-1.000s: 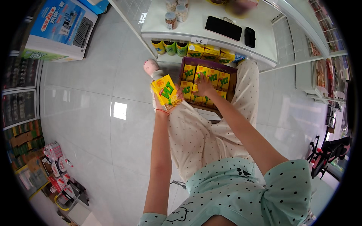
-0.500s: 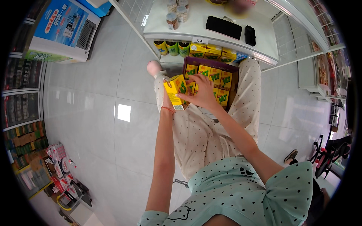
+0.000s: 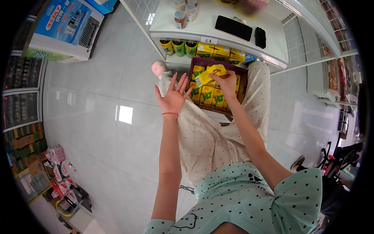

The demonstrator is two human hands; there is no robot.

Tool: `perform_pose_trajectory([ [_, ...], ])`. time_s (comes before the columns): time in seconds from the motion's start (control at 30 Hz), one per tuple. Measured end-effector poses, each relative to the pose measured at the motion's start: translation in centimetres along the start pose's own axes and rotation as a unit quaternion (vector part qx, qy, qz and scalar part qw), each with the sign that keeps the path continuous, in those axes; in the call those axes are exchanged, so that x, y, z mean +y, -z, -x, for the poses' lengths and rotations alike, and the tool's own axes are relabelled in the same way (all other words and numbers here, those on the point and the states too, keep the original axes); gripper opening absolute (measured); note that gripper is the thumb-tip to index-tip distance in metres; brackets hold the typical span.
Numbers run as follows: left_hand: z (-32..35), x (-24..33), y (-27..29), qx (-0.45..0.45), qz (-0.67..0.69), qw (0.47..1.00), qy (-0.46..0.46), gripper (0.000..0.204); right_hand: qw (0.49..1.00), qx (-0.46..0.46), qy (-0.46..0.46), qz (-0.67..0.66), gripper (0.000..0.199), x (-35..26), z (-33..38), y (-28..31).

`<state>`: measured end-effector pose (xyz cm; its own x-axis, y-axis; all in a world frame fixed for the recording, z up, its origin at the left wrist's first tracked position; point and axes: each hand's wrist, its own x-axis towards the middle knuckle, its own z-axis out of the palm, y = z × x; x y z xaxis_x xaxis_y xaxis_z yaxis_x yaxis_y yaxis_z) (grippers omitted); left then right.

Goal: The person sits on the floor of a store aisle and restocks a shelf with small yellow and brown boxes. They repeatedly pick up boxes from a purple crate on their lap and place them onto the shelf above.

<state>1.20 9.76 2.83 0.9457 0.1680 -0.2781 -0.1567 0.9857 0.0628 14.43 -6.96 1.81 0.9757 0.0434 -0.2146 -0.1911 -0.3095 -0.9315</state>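
Observation:
My right hand (image 3: 227, 83) grips a yellow drink carton (image 3: 211, 74), tilted on its side above an open purple cardboard box (image 3: 199, 61). Several more yellow cartons (image 3: 206, 96) stand upright in that box, which sits between my legs. The held carton and my fingers cover part of the box's middle. Palm up with fingers spread, my left hand (image 3: 172, 98) holds nothing; it is just left of the box, over my knee.
Ahead is a white shelf (image 3: 191, 27) with small jars (image 3: 180, 19), a black phone (image 3: 233, 28) and a dark case (image 3: 260, 37). Below it stand green and yellow cans (image 3: 179, 48) and yellow cartons (image 3: 221, 53). A freezer (image 3: 64, 31) stands far left.
The carton that was between both hands has moved right, over the box, in my right hand. My left hand has let go and its fingers have spread.

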Motion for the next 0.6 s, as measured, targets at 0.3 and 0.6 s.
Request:
perform_pose_trajectory([
  [0.3,0.0,0.1,-0.4,-0.006,0.032,0.999,-0.007,0.087,0.952,-0.053,-0.089,0.287,0.092,3.6,-6.0,-5.3],
  [0.6,-0.1,0.8,-0.5,-0.013,0.019,1.0,0.002,0.087,0.88,-0.102,-0.082,0.456,0.086,2.9,-6.1,-8.9],
])
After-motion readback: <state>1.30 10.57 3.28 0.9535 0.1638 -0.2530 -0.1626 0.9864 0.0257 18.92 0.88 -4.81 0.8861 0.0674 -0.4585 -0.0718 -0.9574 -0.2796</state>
